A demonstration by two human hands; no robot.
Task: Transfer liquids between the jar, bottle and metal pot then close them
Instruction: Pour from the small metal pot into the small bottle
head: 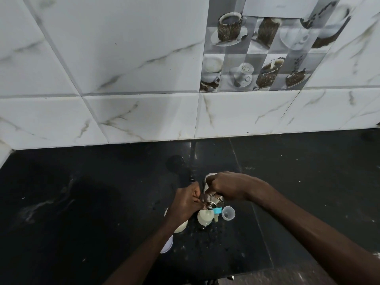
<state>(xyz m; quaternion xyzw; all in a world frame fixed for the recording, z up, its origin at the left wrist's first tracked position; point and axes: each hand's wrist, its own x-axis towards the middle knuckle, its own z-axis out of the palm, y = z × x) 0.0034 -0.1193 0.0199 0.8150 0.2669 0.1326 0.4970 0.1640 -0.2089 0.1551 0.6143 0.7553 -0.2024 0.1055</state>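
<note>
My right hand (230, 187) grips a small metal pot (208, 177) and holds it tilted over a steel funnel-shaped piece (211, 200). My left hand (186, 201) pinches the rim of that piece. Its spout points down at a clear bottle (204, 218) holding pale milky liquid. A jar (182, 227) with similar pale liquid stands under my left wrist, mostly hidden. A white round lid (167, 244) lies on the counter beside my left forearm. To the right of the bottle are a blue bottle top (218, 211) and a clear plastic cap (228, 213).
Everything stands on a black stone counter (298, 192) against a white marble-tiled wall (123, 112). A black handle-like object (180, 168) lies just behind my hands. Small droplets or crumbs speckle the counter around the bottle.
</note>
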